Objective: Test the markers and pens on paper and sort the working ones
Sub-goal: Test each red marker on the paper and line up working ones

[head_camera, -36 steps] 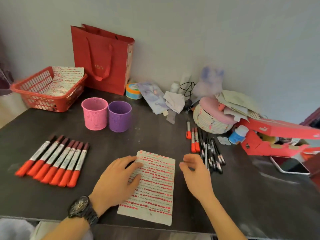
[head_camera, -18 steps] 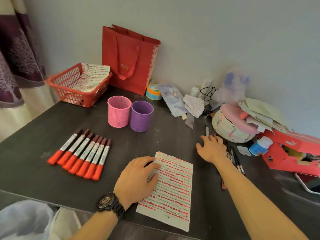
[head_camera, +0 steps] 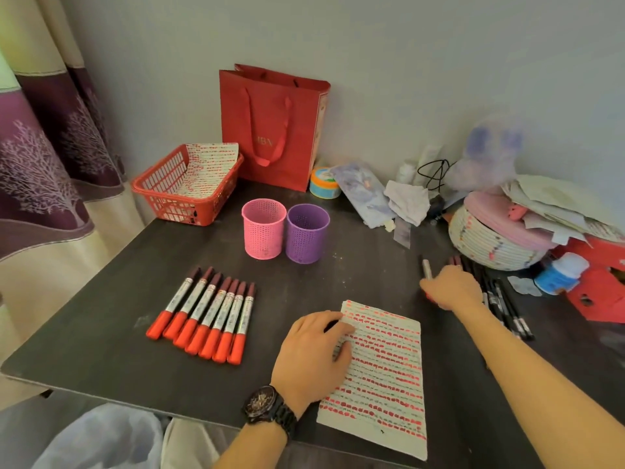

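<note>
— What do we have at the far left of the counter?

— We see a red basket at the back corner with a marked sheet lying in it. Nearer to us, seven markers lie side by side, touching. Their red caps point toward us and their dark ends point away.

— And further along?

— A red gift bag stands against the wall. In front of it a pink cup and a purple cup stand upright, just beside each other.

— Where are the hands?

— The left hand, with a dark watch on its wrist, lies flat with its fingers relaxed on the left edge of the paper. It holds nothing. We see rows of red dashes all over that sheet, which lies near the front edge.

— And the other?

— The right hand reaches out beyond the paper's far right corner, its back toward us and its fingers bent downward. A single marker pokes out beyond its knuckles. We cannot tell whether the fingers grip it or only rest on it.

— What is to the right of that?

— Black pens lie in a loose bunch beside the wrist, and a woven basket sits behind them.
</note>
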Motion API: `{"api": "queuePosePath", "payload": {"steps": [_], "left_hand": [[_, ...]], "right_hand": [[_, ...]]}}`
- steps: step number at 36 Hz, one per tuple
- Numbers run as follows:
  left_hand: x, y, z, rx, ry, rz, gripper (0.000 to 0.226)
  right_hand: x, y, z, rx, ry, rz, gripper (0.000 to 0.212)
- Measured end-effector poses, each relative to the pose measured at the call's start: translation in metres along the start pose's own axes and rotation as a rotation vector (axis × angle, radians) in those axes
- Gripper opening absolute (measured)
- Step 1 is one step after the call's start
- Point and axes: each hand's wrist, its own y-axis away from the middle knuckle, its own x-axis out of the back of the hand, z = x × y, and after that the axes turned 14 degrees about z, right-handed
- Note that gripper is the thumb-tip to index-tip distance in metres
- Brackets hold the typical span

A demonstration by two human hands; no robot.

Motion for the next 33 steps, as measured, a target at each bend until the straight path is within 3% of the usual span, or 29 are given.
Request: {"api": "queuePosePath", "payload": {"steps": [4,8,13,18,23,24,27,30,33], "left_hand": [[0.001,0.001,0.001,0.003,-0.009,-0.01,0.042],[0.004,0.003,0.001,0.007,-0.027,-0.053,0.047],[0.006,0.003,0.003,0.023,-0.055,-0.041,0.048],[0.004,0.004,0.003,-0.02,-0.082,-0.016,0.044],[0.012,0.014,0.011,-0.044,0.027,0.118,0.032],[0.015,0.02,0.015,-0.039,0.063,0.152,0.03],[0.028,0.052,0.034,-0.01,0.171,0.214,0.025],[0.041,0.091,0.06,0.088,0.37,0.141,0.021],[0.046,0.122,0.077,0.162,0.407,-0.05,0.028]], "right_hand": [[0.017,0.03,-0.001,-0.356,-0.872,-0.325,0.019],[0.03,0.098,0.017,-0.332,-1.197,-0.506,0.022],[0.032,0.182,0.039,-0.372,-1.34,-0.557,0.024],[0.028,0.236,0.056,-0.493,-1.404,-0.497,0.021],[0.026,0.265,0.073,-0.382,-1.413,-0.414,0.017],[0.025,0.27,0.076,-0.369,-1.425,-0.405,0.02],[0.022,0.281,0.087,-0.316,-1.412,-0.386,0.055],[0.018,0.293,0.095,-0.327,-1.356,-0.343,0.064],[0.012,0.307,0.095,-0.324,-1.314,-0.347,0.044]]}}
